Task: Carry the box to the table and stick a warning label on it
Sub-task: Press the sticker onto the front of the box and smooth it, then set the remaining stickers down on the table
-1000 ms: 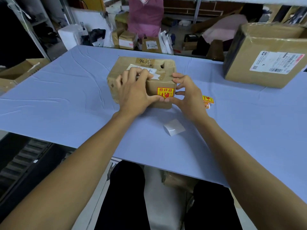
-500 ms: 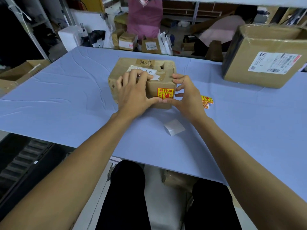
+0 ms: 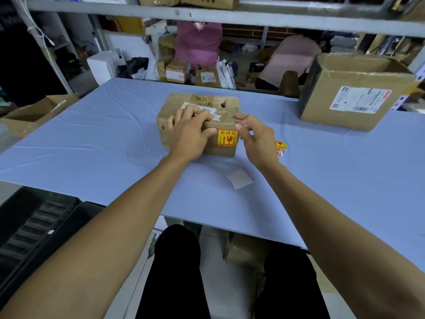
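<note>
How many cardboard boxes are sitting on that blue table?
2. A small brown cardboard box sits mid-table under both hands, a yellow warning label on its near side. A larger brown cardboard box with a white shipping label stands at the far right. More boxes lie beyond the blue table.

We stand at a pale blue counter (image 3: 96,139) in a cluttered storeroom. A grey metal shelf (image 3: 207,13) crosses overhead, holding cartons. Beyond the counter, parcels (image 3: 176,71) crowd the floor, and a brick wall (image 3: 243,31) shows behind them.

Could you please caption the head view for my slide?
Both hands, left and right, press a yellow warning label onto a brown cardboard box.
</note>
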`<state>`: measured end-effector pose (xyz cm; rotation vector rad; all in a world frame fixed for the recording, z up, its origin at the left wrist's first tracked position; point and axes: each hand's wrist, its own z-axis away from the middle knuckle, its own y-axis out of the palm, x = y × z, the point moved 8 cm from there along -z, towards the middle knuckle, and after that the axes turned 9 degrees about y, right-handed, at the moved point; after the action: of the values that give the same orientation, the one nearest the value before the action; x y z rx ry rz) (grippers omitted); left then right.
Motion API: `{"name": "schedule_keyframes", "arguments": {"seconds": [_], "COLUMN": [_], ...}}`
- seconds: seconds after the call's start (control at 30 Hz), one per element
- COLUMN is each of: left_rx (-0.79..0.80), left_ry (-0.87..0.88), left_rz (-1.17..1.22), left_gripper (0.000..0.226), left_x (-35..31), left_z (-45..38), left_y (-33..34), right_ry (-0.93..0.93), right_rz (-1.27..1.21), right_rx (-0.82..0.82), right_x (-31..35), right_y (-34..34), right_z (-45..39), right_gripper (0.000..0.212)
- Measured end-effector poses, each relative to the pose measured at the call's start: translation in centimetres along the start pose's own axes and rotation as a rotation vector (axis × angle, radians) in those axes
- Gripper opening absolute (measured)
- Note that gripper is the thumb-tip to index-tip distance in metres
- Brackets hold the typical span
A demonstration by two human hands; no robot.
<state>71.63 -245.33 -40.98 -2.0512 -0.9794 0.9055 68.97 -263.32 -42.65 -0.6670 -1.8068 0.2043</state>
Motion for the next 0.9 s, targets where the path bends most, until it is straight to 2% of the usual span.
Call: {"name": "schedule_keyframes", "arguments": {"seconds": [0.13, 0.37, 0.53, 0.63, 0.73, 0.9], "left_rx": [0.043, 0.274, 0.363, 0.444, 0.448, 0.518], "left_ry": [-0.012, -0.031, -0.029, -0.056, -0.075, -0.031], "left_rz": [0.032, -0.022, -0.154, -0.171, -0.166, -0.1], "left_gripper": [0.023, 0.041, 0.031, 0.032, 0.03, 0.029], "left_x": [-0.4, -2.2, -3.3, -3.1, -3.0, -5.6], "left_z": [0.2, 0.2, 1.4, 2.4, 3.2, 5.1], "left_y": [-0.6, -2.8, -5.8, -7.0, -7.8, -5.3], "right_ry": [0.052, 0.177, 0.183, 0.208, 0.227, 0.258], "right_rz": [0.064, 0.479, 0.796, 0.864, 0.857, 0.85], "right_rx": [0.018, 0.08, 0.251, 0.316, 0.331, 0.361], "right_x": [1.1, 4.1, 5.6, 5.9, 6.2, 4.3], "right_y": [-0.6, -1.5, -2.4, -3.5, -4.6, -4.8], "right_z": [0.5, 0.7, 1.7, 2.7, 3.8, 5.7], "right_gripper": [0.014, 0.014, 0.023, 0.026, 0.028, 0.031]}}
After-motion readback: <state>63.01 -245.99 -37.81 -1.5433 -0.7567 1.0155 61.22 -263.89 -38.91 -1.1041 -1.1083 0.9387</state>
